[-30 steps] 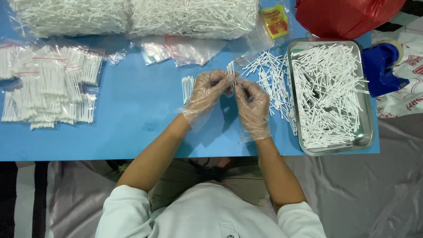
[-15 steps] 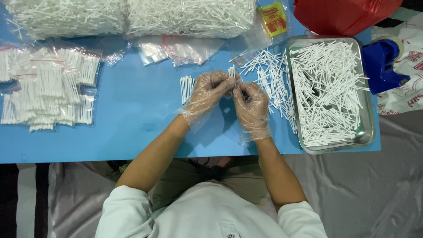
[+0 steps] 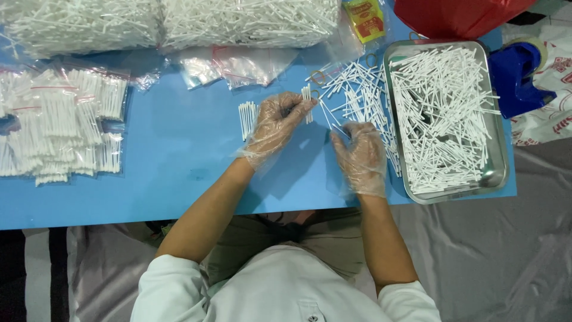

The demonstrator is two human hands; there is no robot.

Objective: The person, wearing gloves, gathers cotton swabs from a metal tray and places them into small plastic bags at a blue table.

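Both my hands wear clear plastic gloves over a blue table (image 3: 179, 179). My left hand (image 3: 275, 126) pinches a small bundle of white cotton swabs (image 3: 307, 104) upright near the table's middle. My right hand (image 3: 361, 156) is lower and to the right, its fingertips touching a single swab (image 3: 337, 126) at the edge of a loose pile of swabs (image 3: 357, 95). A small finished bundle of swabs (image 3: 246, 118) lies just left of my left hand.
A metal tray (image 3: 494, 173) full of loose swabs stands at the right. Bagged swab packs (image 3: 59, 125) lie at the left, big bags of swabs (image 3: 238, 21) along the back, empty zip bags (image 3: 238, 65) in front of them. Red bag (image 3: 459, 15) and blue object (image 3: 521, 74) sit far right.
My hands were together on the bundle. Now my right hand has drawn away down and right to the loose pile, while my left keeps the bundle.
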